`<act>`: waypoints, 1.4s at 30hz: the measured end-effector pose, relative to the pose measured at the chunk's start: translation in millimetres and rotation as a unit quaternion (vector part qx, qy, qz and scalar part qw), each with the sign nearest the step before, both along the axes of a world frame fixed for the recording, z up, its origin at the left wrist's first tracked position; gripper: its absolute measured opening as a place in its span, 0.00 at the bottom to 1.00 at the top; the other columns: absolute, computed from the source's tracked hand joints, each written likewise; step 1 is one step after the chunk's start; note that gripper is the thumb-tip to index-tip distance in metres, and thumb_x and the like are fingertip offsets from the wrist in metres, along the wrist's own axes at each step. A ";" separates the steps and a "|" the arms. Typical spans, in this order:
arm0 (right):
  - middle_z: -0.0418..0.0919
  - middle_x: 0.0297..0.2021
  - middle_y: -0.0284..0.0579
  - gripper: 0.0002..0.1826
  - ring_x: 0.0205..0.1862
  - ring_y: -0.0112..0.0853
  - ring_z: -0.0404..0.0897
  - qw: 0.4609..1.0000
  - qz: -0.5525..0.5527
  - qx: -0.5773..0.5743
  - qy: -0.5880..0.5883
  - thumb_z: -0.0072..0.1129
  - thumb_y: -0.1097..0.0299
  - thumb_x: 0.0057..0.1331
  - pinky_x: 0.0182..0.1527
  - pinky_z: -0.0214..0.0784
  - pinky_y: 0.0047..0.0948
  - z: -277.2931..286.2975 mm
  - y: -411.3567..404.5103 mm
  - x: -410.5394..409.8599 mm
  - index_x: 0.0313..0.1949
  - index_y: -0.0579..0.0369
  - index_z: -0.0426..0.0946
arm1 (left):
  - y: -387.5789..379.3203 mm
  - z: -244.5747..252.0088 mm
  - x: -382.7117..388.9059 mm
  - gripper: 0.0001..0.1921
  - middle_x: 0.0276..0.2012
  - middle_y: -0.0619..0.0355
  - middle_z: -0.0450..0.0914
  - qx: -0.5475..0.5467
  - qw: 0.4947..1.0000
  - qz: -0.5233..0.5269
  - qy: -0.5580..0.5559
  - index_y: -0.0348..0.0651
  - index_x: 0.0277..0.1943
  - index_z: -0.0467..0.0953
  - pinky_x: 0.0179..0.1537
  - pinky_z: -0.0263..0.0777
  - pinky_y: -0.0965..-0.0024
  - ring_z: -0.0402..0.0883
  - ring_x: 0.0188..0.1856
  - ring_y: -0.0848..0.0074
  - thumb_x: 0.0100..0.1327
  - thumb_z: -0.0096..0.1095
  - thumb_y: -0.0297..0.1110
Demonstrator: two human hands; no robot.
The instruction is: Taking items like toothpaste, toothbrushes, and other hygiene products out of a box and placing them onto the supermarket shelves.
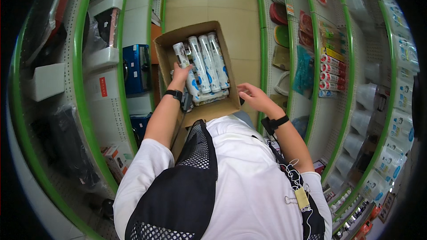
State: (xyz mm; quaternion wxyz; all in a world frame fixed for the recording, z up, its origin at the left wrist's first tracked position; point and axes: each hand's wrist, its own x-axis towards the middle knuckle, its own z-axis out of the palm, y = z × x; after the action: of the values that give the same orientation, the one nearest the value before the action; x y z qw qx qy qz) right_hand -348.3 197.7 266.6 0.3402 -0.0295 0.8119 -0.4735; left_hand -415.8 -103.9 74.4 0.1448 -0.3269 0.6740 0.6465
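An open cardboard box (pixel 186 116) stands before me, holding several white rolled packages with blue print, such as this roll (pixel 209 63). My left hand (pixel 181 73) is inside the box at its left, its fingers around the lower part of a white roll with a dark pattern (pixel 180 53), which is tilted above the others. Just outside the box's right wall is my right hand (pixel 255 96), fingers loosely curled and apart, with nothing seen in it; whether its fingertips touch the cardboard is hard to tell.
Green-edged shelves flank the tiled aisle (pixel 233 10). To the right are red-and-white rolls (pixel 333 68), a teal packet (pixel 303 70) and clear plastic containers (pixel 362 121). On the left stand a blue box (pixel 136 68) and white foam-packed goods (pixel 50 81).
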 end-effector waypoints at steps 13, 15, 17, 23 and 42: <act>0.80 0.42 0.39 0.20 0.36 0.25 0.79 0.934 -0.308 0.122 -0.136 0.53 0.60 0.69 0.35 0.69 0.22 -52.4 188.0 179.1 0.56 0.56 0.72 | -13.4 -156.6 -43.1 0.31 0.50 0.45 0.80 0.028 1.000 -0.015 0.001 0.38 0.62 0.69 0.50 0.72 0.63 0.80 0.49 0.58 0.57 0.63 0.42; 0.80 0.42 0.39 0.20 0.36 0.25 0.79 0.919 -0.352 0.095 -0.152 0.53 0.60 0.69 0.35 0.69 0.22 -61.4 203.5 210.9 0.57 0.56 0.71 | -7.5 -145.1 -36.4 0.31 0.50 0.45 0.80 0.027 1.000 -0.011 0.012 0.38 0.63 0.68 0.50 0.72 0.63 0.80 0.49 0.58 0.57 0.62 0.41; 0.80 0.42 0.40 0.20 0.36 0.25 0.79 0.893 -0.395 0.114 -0.183 0.52 0.61 0.69 0.35 0.69 0.22 -66.9 216.2 235.6 0.57 0.56 0.70 | 1.7 -145.8 -26.8 0.29 0.51 0.43 0.79 -0.125 0.989 0.036 0.066 0.32 0.60 0.69 0.50 0.72 0.63 0.80 0.48 0.59 0.58 0.61 0.38; 0.81 0.37 0.42 0.16 0.31 0.28 0.80 0.859 -0.482 0.062 -0.161 0.52 0.64 0.69 0.31 0.72 0.25 -108.1 244.3 265.8 0.53 0.56 0.72 | -6.0 -134.8 -24.2 0.20 0.40 0.53 0.79 0.037 0.998 -0.055 0.011 0.34 0.54 0.73 0.33 0.71 0.68 0.77 0.36 0.71 0.63 0.57 0.38; 0.75 0.33 0.36 0.14 0.25 0.28 0.75 0.710 -0.685 -0.160 -0.014 0.57 0.54 0.66 0.24 0.64 0.26 -167.3 426.4 12.3 0.43 0.49 0.72 | -45.9 60.5 79.4 0.26 0.64 0.55 0.69 0.077 0.992 0.078 -0.059 0.43 0.64 0.66 0.62 0.57 0.59 0.65 0.66 0.67 0.67 0.51 0.46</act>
State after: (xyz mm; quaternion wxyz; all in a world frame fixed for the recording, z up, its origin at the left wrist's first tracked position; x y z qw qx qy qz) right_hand -336.0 624.0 99.3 -0.0764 0.4876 0.5163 -0.6999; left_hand -336.4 -149.8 134.8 0.1580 -0.4037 0.5849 0.6855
